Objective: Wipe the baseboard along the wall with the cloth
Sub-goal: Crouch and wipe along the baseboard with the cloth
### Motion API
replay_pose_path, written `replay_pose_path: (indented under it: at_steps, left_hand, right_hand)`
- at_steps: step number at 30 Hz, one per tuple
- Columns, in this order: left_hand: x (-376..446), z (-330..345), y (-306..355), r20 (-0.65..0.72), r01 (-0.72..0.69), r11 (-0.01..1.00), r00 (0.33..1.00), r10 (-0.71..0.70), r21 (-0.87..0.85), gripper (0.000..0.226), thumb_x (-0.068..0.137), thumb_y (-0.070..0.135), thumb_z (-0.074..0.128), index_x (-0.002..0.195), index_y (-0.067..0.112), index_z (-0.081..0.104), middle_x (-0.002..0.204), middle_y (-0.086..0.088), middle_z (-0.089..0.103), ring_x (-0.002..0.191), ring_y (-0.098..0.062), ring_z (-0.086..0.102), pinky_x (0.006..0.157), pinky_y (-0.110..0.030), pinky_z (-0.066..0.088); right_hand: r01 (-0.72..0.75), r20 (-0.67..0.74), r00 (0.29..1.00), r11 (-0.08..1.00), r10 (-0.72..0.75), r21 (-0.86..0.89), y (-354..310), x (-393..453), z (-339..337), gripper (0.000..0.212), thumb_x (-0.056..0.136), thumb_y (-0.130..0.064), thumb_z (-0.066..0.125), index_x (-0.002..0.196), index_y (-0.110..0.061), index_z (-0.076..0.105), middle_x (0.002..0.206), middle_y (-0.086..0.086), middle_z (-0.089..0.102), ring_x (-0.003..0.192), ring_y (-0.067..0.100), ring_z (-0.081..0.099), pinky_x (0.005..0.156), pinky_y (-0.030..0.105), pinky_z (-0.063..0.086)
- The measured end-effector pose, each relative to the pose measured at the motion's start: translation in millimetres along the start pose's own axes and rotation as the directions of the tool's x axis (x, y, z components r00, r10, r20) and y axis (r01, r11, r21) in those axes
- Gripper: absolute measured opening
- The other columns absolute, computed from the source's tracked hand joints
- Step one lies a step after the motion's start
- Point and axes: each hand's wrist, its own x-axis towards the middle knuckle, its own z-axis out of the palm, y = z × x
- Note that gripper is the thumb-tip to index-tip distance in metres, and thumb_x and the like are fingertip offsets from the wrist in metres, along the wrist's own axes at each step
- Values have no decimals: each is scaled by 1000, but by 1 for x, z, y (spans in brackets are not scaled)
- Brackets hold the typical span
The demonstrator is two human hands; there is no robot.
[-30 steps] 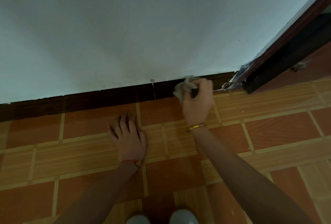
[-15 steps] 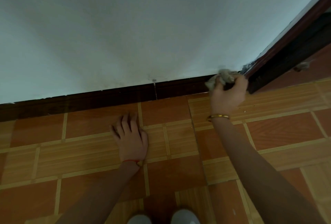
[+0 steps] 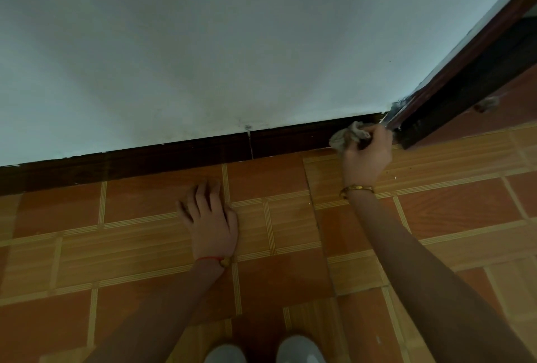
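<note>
I see my right hand (image 3: 366,156) closed around a crumpled grey cloth (image 3: 347,136), pressing it against the dark brown baseboard (image 3: 174,156) at its far right end, just beside the foot of the dark door frame (image 3: 453,92). The cloth bunches out to the left of my fingers and touches both the baseboard and the floor edge. A gold bangle (image 3: 356,189) sits on that wrist. My left hand (image 3: 210,218) holds nothing; it lies flat, fingers slightly spread, palm down on the orange tiled floor (image 3: 116,246), nearer to me and well left of the cloth. A red string bracelet (image 3: 213,259) circles that wrist. The baseboard runs along the foot of the white wall (image 3: 203,43) from the left edge to the door frame, with a thin vertical joint (image 3: 250,144) about midway. At the near edge I see the toes of two pale shoes (image 3: 263,351). I see no containers here.
</note>
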Motion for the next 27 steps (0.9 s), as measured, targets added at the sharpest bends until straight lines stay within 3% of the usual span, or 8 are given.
replay_pose_path:
  at_steps: [3, 7, 10, 16, 20, 27]
  left_hand:
    - [0, 0, 1, 4, 7, 1000, 1000, -7, 3, 57, 90, 31, 37, 144, 12, 44, 147, -16, 41, 140, -38, 31, 117, -66, 11]
    - [0, 1, 2, 6, 11, 1000, 1000, -11, 9, 56, 90, 30, 38, 142, 10, 44, 147, -18, 41, 141, -39, 29, 117, -66, 11]
    - [0, 1, 0, 3, 2, 1000, 1000, -2, 14, 55, 91, 30, 38, 141, 10, 44, 146, -18, 42, 140, -40, 31, 116, -67, 13]
    - [0, 1, -1, -6, -7, 1000, 1000, 7, 12, 55, 91, 31, 37, 142, 11, 45, 147, -17, 42, 140, -39, 32, 117, -66, 13]
    - [0, 1, 0, -3, 0, 1000, 1000, 0, 14, 56, 91, 30, 38, 143, 12, 44, 147, -16, 41, 140, -38, 32, 117, -66, 12]
    - [0, 3, -1, -7, 1, 1000, 1000, -1, 25, 56, 90, 29, 41, 144, 12, 43, 147, -17, 41, 140, -39, 32, 117, -65, 11]
  right_hand:
    - [34, 38, 999, 999, -33, -20, -5, -9, 7, 15, 79, 4, 65, 87, -3, 54, 105, 14, 56, 85, 7, 46, 71, -6, 31]
    - [125, 210, 971, 991, -114, -40, -16, -41, 27, 18, 79, 0, 68, 89, -7, 54, 104, 7, 53, 83, 8, 48, 71, 14, 45]
    - [172, 316, 936, 984, -151, -40, -14, -55, 41, 20, 78, 1, 68, 91, -8, 56, 106, 7, 52, 82, 10, 49, 67, 19, 42]
    - [22, 157, 988, 991, -1, -130, 21, -15, 21, 23, 76, 7, 62, 95, -2, 56, 110, 15, 54, 88, 21, 53, 69, 25, 42]
    - [15, 131, 991, 989, 5, -149, 21, -12, 19, 25, 75, 10, 60, 98, 1, 56, 114, 17, 54, 95, 29, 56, 72, 22, 38]
    - [166, 333, 933, 984, -135, -68, -7, -55, 45, 20, 76, 6, 64, 91, -4, 56, 102, 11, 53, 81, 13, 46, 64, 19, 34]
